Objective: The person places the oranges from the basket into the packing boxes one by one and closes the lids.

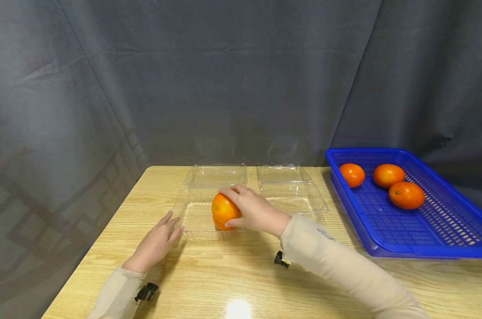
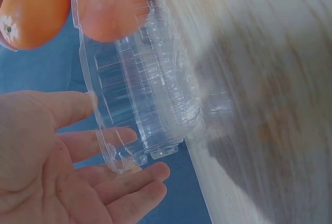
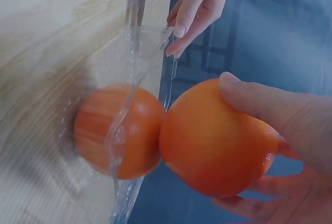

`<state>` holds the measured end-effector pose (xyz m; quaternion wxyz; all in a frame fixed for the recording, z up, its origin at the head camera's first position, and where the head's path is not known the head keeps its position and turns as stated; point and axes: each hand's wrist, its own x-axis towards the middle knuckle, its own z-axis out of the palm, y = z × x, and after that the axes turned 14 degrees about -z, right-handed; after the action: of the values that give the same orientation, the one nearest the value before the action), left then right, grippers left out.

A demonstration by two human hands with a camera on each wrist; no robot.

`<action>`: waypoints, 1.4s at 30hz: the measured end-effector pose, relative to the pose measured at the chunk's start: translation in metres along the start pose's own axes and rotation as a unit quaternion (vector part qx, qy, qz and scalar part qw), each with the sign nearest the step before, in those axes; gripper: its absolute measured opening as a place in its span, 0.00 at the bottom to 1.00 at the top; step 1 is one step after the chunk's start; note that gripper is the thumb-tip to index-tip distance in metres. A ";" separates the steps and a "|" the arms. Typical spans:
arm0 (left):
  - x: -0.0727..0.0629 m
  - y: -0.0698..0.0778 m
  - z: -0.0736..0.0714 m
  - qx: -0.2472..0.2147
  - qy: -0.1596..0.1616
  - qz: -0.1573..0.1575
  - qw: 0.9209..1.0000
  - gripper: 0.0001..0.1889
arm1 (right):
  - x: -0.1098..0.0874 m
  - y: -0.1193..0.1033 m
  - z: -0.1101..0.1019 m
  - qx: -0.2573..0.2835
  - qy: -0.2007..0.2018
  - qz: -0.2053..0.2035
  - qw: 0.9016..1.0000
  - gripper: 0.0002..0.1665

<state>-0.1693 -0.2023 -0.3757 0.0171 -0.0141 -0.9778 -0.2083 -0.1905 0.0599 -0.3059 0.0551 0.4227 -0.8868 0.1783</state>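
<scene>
Right hand point(image 1: 253, 209) grips an orange point(image 1: 223, 212) just above the clear container point(image 1: 197, 217), left hand point(image 1: 156, 244) spread-fingered at its left edge — a careless release could knock the second orange point(image 3: 116, 133) inside it, or a snagged rim tip it.
</scene>
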 end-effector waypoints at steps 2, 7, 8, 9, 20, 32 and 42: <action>0.000 0.000 0.000 0.000 0.001 0.000 1.000 0.23 | 0.002 -0.002 0.002 0.002 -0.002 -0.003 1.000 0.43; 0.000 0.000 0.000 0.003 0.001 -0.002 1.000 0.23 | 0.007 -0.006 0.005 -0.002 -0.003 -0.024 1.000 0.44; 0.000 0.000 0.000 0.003 0.001 -0.002 1.000 0.23 | 0.008 -0.007 0.006 -0.003 -0.002 -0.029 1.000 0.44; 0.000 0.000 0.000 0.003 0.001 -0.002 1.000 0.23 | 0.009 -0.007 0.007 -0.004 -0.002 -0.034 0.999 0.44; 0.000 0.001 0.000 0.007 -0.001 -0.004 1.000 0.23 | 0.017 -0.015 0.017 -0.029 -0.012 -0.055 0.998 0.44; 0.002 0.000 0.000 0.007 -0.004 -0.008 1.000 0.25 | 0.027 -0.020 0.032 -0.001 -0.025 -0.034 0.999 0.45; 0.001 -0.001 0.001 0.006 -0.001 -0.009 1.000 0.27 | 0.037 -0.019 0.040 0.017 -0.026 -0.009 0.999 0.45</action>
<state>-0.1704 -0.2026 -0.3765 0.0147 -0.0059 -0.9791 -0.2026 -0.1972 0.0067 -0.3290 0.0264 0.4364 -0.8808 0.1818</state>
